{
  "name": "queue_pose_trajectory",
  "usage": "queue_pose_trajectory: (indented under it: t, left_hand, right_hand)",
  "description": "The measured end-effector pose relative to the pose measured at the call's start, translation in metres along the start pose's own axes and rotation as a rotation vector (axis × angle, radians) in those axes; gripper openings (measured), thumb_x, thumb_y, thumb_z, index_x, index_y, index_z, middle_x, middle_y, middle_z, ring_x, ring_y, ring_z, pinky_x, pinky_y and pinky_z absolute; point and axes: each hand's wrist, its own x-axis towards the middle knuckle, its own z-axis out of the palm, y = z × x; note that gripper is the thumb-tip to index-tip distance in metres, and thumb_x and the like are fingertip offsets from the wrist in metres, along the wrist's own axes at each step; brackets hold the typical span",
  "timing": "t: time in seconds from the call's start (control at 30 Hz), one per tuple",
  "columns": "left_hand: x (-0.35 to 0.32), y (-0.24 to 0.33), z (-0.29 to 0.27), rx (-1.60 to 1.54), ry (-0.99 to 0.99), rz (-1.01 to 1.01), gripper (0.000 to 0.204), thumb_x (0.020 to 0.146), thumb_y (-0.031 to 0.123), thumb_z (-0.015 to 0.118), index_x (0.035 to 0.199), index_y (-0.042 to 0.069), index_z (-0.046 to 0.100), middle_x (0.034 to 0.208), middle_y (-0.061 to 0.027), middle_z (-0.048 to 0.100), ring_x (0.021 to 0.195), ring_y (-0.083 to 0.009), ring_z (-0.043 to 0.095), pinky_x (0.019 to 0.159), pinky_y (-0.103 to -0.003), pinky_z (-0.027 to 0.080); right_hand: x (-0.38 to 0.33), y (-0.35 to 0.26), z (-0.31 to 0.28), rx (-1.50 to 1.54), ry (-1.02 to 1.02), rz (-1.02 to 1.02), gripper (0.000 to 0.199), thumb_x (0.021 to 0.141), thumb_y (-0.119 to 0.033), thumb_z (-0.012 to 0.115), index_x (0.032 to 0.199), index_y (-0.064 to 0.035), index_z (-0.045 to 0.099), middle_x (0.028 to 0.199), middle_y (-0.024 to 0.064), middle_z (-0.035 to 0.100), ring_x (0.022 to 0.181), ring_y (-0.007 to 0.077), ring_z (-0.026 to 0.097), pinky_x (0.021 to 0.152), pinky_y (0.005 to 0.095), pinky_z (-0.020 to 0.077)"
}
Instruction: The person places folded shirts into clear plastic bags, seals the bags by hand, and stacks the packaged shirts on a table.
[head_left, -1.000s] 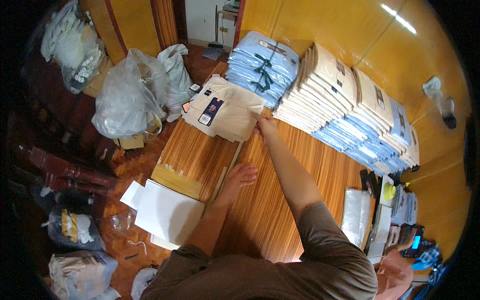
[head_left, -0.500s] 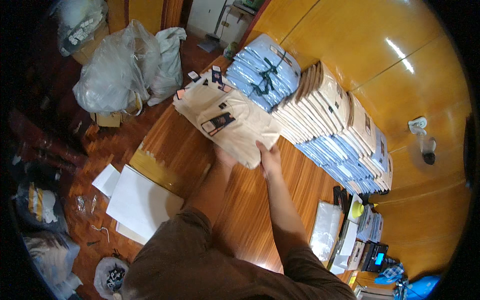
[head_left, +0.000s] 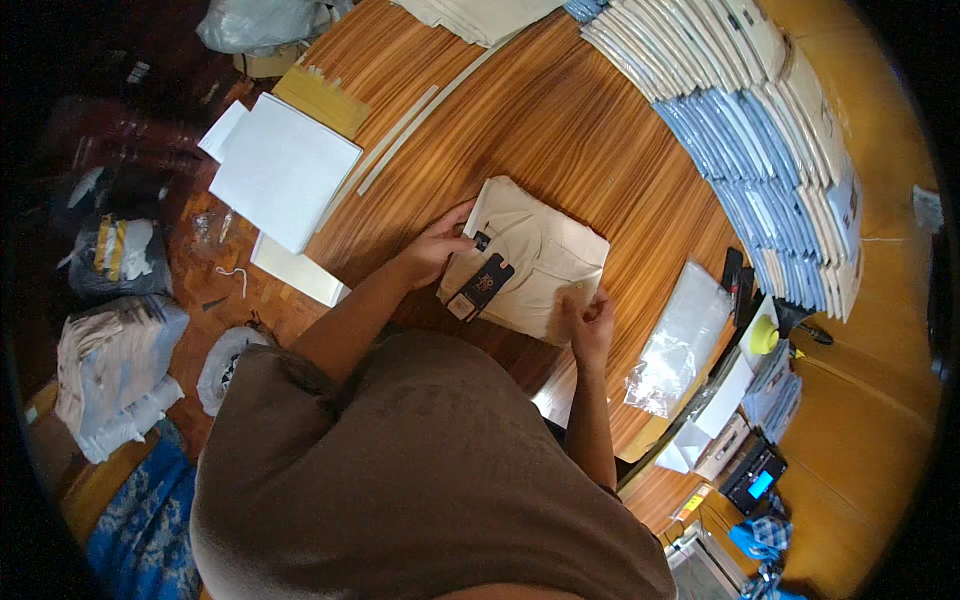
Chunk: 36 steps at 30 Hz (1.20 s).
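Observation:
A folded cream shirt (head_left: 545,245) with a dark hang tag (head_left: 488,283) is close in front of me at the near side of the wooden table. My left hand (head_left: 440,247) grips its left edge by the collar, thumb on top and the other fingers partly hidden. At the lower right corner, the curled fingers of my right hand (head_left: 590,325) hold the shirt's edge. Further cream garments (head_left: 480,15) lie at the far edge of the table, cut off by the picture's top.
Tall stacks of bagged cream and blue shirts (head_left: 760,150) line the right side. Nearer lie clear plastic bags (head_left: 680,335) and a yellow object (head_left: 763,335). White sheets (head_left: 285,170) and a yellow-brown piece (head_left: 320,100) rest at the left edge. Bagged bundles (head_left: 120,360) stand on the floor.
Both hands have come back from the cream pile at the far side of the table to near my body, with one folded shirt between them. The view has tilted down.

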Motion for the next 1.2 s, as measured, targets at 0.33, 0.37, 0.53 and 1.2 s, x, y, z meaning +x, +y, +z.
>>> queue_pose_trajectory:
  t: [0.33,0.37,0.53,1.2]
  left_hand:
    - [-0.015,-0.023,0.025,0.001,0.12,0.201,0.076,0.099,-0.008,0.052,0.167,0.013,0.026,0.141,-0.0208,0.06,0.12,-0.0278,0.067,0.102,-0.04,0.058]
    - [-0.014,-0.029,0.02,-0.013,0.12,0.191,0.075,0.099,-0.008,0.052,0.166,0.013,0.026,0.142,-0.0207,0.059,0.121,-0.0274,0.067,0.103,-0.04,0.058]
    - [-0.013,-0.03,0.006,0.029,0.143,0.19,0.073,0.1,-0.007,0.053,0.166,0.011,0.027,0.141,-0.0199,0.06,0.125,-0.0261,0.065,0.105,-0.039,0.056]
    - [-0.006,-0.035,0.0,-0.033,0.021,0.156,0.067,0.105,-0.005,0.05,0.165,0.008,0.024,0.143,-0.0166,0.061,0.127,-0.0267,0.063,0.109,-0.042,0.052]
  right_hand:
    - [-0.012,-0.106,0.062,-0.344,-0.593,-0.242,0.057,0.08,-0.055,0.082,0.087,0.001,0.076,0.094,0.0237,0.073,0.092,0.0378,0.073,0.073,0.0488,0.058]
    - [-0.011,-0.102,0.067,-0.382,-0.575,-0.279,0.058,0.08,-0.056,0.082,0.087,0.0017,0.076,0.094,0.0232,0.073,0.091,0.0381,0.073,0.073,0.0484,0.0582]
    - [-0.009,-0.108,0.061,-0.445,-0.505,-0.27,0.065,0.076,-0.059,0.084,0.089,0.0038,0.075,0.09,0.0206,0.073,0.088,0.0373,0.073,0.074,0.0467,0.0589]
    - [0.041,-0.006,-0.019,-0.509,-0.181,0.099,0.055,0.09,-0.043,0.078,0.126,-0.0031,0.064,0.112,0.0217,0.073,0.109,0.0409,0.071,0.089,0.0493,0.0584]
